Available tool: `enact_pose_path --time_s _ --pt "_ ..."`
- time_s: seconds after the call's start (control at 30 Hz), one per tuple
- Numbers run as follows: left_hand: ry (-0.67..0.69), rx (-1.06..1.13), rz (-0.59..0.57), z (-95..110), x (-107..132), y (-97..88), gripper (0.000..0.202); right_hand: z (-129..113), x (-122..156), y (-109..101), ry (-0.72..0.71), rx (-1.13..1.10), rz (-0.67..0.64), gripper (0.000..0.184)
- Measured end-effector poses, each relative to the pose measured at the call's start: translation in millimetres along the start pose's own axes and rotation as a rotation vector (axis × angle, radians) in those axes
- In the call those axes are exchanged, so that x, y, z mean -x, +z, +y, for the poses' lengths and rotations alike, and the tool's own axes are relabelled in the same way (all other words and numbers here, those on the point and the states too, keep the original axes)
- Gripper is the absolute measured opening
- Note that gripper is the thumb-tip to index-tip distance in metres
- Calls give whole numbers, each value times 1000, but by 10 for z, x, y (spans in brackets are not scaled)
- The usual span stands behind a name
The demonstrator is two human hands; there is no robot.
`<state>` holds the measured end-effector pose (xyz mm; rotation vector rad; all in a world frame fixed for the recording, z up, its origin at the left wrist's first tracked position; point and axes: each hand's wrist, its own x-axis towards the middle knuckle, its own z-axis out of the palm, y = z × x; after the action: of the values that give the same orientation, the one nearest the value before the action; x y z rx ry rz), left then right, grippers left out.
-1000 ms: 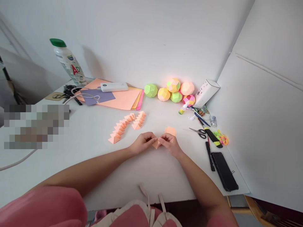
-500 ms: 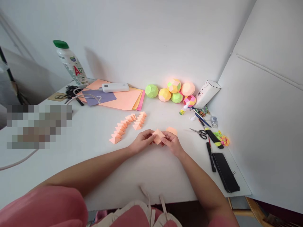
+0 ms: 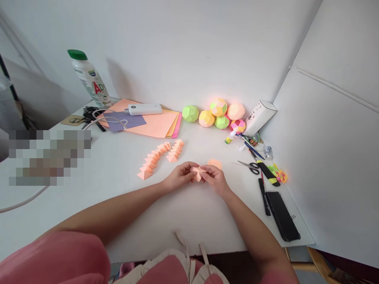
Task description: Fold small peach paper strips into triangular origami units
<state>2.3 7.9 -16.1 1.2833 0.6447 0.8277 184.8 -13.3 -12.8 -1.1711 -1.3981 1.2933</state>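
Between my two hands is a small piece of peach paper [image 3: 198,173], partly folded. My left hand [image 3: 181,176] pinches its left side, and my right hand [image 3: 215,178] pinches its right side; the fingers behind the paper are mostly hidden. Just beyond my right hand lies another peach paper piece [image 3: 215,163], flat on the table. Left of my hands, folded peach paper units stand in two overlapping rows, a longer row [image 3: 151,159] and a shorter row [image 3: 175,150].
Faceted paper balls [image 3: 206,118] are piled against the wall. Coloured sheets [image 3: 160,124] lie under a white power bank [image 3: 145,109]. At right are scissors [image 3: 253,168], a glue bottle [image 3: 229,137], a utility knife [image 3: 268,172], a black marker [image 3: 264,197] and a phone [image 3: 283,215]. A bottle [image 3: 92,81] stands back left.
The paper in my hands has gone from a flatter diamond to a more creased shape, its top corner lowered. My fingers have drawn slightly closer over it.
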Motion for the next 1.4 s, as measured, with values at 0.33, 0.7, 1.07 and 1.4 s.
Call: enact_pose_path --time_s 0.33,0.7,1.07,1.4 --pt "-30 -37 17 -33 14 8 37 22 31 17 -24 97 39 23" --pt "-31 -63 20 8 25 17 36 17 34 17 -29 118 22 21" --pt "-22 -95 33 6 21 22 35 -17 37 16 -9 116 20 21" --pt "-26 -28 54 -23 15 12 39 -29 55 62 -186 312 85 16"
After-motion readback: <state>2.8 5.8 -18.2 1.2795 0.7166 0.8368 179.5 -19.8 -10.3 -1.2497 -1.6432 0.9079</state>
